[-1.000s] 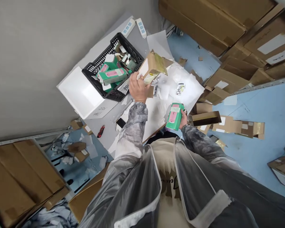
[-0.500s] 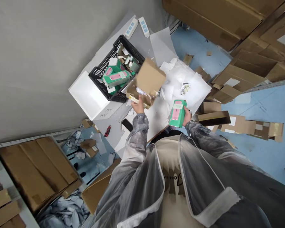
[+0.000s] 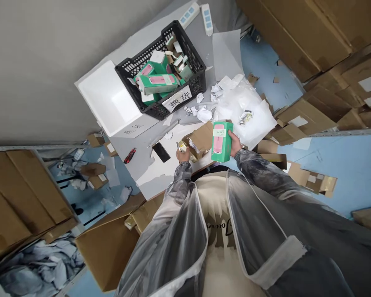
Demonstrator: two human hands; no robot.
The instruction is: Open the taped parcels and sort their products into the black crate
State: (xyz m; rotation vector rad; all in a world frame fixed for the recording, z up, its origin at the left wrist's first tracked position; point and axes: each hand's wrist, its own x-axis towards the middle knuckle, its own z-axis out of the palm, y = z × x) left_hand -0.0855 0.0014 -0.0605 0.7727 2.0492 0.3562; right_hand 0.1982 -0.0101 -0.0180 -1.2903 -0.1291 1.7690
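Observation:
My right hand [image 3: 235, 143] grips a green box with a pink panel and a pale band [image 3: 222, 141], tilted up above the table's front edge. To its left, my left hand [image 3: 183, 155] is closed on the near left edge of an opened small cardboard box [image 3: 202, 138]. Crumpled white paper shows inside that carton, and its flap stands up, partly behind the green box. A black phone [image 3: 161, 152] lies on the table just left of my left hand.
A black crate [image 3: 160, 108] with green boxes stands at the back beside a white bin [image 3: 106, 97]. Crumpled paper [image 3: 204, 114], plastic wrapping [image 3: 235, 99], a red cutter [image 3: 130, 155] and power strips [image 3: 207, 20] lie on the table. An open carton [image 3: 108, 247] stands lower left.
My left hand has drawn the cardboard box back toward my body, away from the crate. The green box has moved slightly left, nearer the carton. The camera view has shifted.

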